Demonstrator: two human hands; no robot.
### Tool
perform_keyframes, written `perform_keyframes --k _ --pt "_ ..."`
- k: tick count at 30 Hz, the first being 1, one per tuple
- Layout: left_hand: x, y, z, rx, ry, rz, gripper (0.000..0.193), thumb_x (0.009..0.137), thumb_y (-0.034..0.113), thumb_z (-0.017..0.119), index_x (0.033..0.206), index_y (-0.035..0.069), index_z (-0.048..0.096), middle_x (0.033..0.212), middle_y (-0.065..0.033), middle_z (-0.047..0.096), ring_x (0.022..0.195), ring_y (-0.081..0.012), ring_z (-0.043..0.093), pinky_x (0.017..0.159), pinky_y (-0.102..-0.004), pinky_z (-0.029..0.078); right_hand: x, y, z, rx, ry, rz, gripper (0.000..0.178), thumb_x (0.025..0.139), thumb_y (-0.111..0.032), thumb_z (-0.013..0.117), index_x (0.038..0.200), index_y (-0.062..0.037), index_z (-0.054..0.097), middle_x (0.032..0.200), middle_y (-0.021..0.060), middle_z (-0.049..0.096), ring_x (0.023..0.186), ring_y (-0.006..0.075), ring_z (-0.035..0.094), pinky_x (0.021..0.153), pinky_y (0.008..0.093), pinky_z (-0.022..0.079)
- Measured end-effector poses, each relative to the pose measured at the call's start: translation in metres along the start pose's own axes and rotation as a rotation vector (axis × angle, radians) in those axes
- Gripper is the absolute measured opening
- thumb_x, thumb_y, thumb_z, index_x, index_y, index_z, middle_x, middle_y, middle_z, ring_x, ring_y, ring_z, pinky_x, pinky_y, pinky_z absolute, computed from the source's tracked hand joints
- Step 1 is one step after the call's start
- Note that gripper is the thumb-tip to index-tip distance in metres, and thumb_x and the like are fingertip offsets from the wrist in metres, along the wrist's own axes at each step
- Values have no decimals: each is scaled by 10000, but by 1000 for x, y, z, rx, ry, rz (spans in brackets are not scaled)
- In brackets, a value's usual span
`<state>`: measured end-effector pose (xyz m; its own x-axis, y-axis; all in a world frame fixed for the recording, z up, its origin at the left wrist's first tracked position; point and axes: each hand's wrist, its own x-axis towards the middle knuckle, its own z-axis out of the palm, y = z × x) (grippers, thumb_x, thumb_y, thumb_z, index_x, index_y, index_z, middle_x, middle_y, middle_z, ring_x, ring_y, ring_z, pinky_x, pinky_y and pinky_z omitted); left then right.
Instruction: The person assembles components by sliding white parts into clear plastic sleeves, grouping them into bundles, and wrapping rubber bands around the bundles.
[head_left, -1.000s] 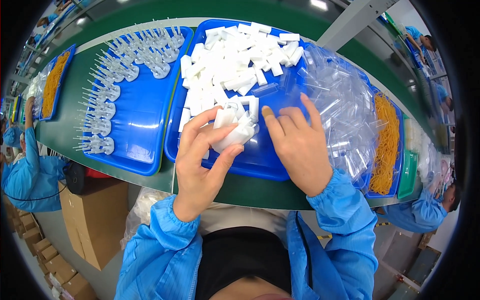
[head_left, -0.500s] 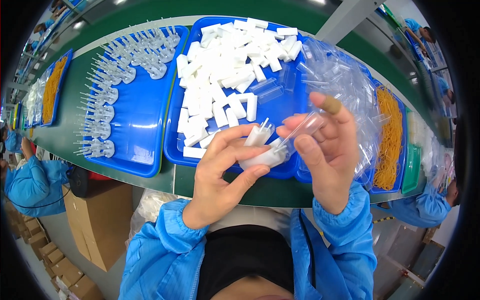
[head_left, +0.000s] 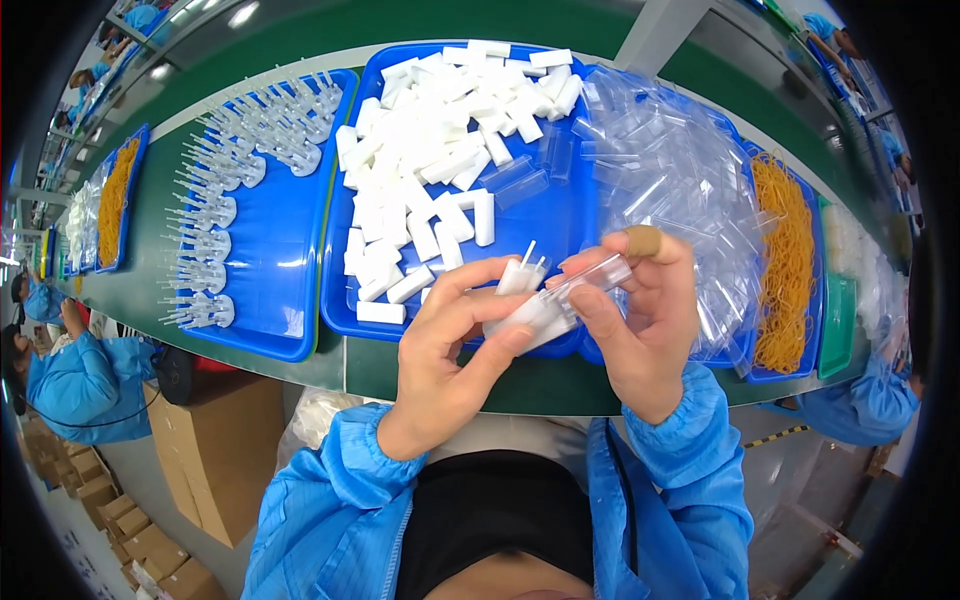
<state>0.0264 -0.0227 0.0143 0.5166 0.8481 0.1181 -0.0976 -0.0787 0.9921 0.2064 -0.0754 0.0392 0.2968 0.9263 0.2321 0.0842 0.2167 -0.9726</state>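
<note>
My left hand (head_left: pixel 438 352) is closed around a translucent white part with thin prongs (head_left: pixel 520 277) sticking up. Beside those prongs a white block (head_left: pixel 556 318) points toward my right hand (head_left: pixel 645 335). Between thumb and fingers my right hand pinches a clear plastic sleeve (head_left: pixel 604 274), which lies along the white block; how far it surrounds the block I cannot tell. A tan bandage (head_left: pixel 642 241) wraps one right finger. The base of the pronged part is mostly hidden by my left fingers.
A blue tray (head_left: pixel 345 320) carries many white blocks (head_left: pixel 440 130) and a few clear sleeves. To its right lie piled clear sleeves (head_left: pixel 660 160) and a tray of yellow rubber bands (head_left: pixel 782 260). Pronged parts (head_left: pixel 205 245) line the left tray (head_left: pixel 275 345). A cardboard box (head_left: pixel 215 440) stands below.
My right hand has lowered and closed in toward my left, and the clear sleeve now overlaps the white block. The view has shifted slightly.
</note>
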Motion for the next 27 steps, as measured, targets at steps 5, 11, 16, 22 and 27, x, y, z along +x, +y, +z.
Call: perform_keyframes --k 5,11,16,22,27 --pt "4 -4 3 57 56 44 201 885 35 725 1084 9 722 1273 -150 581 1064 -219 640 854 -299 536 -3 -1 5 34 34 16 426 882 20 724 1220 4 466 1066 135 627 1019 192 672 892 311 536" --pt "6 2 7 268 77 161 190 833 -9 742 1021 17 740 1210 -146 616 1038 -250 653 855 -325 538 -4 8 -1 -100 32 -57 389 880 12 732 1181 12 485 1058 132 627 981 194 693 879 313 545" --pt "7 -1 4 328 94 171 200 813 -20 750 1009 22 741 1188 -149 630 1030 -260 659 846 -335 544 -6 6 3 -77 -2 -25 390 876 -2 744 1177 12 497 1031 145 659 954 197 702 860 312 555" --pt "6 1 4 453 117 229 182 808 -15 760 987 7 736 1187 -156 626 1018 -263 663 832 -331 552 -9 14 5 -130 18 -80 390 863 -9 761 1167 11 517 1027 147 681 948 188 703 826 294 552" --pt "3 3 6 338 89 201 195 820 -30 755 1013 -10 736 1225 -160 599 1034 -259 662 769 -314 575 -3 14 1 -247 8 -168 388 854 -28 775 1160 3 538 1024 132 690 938 171 702 821 287 542"
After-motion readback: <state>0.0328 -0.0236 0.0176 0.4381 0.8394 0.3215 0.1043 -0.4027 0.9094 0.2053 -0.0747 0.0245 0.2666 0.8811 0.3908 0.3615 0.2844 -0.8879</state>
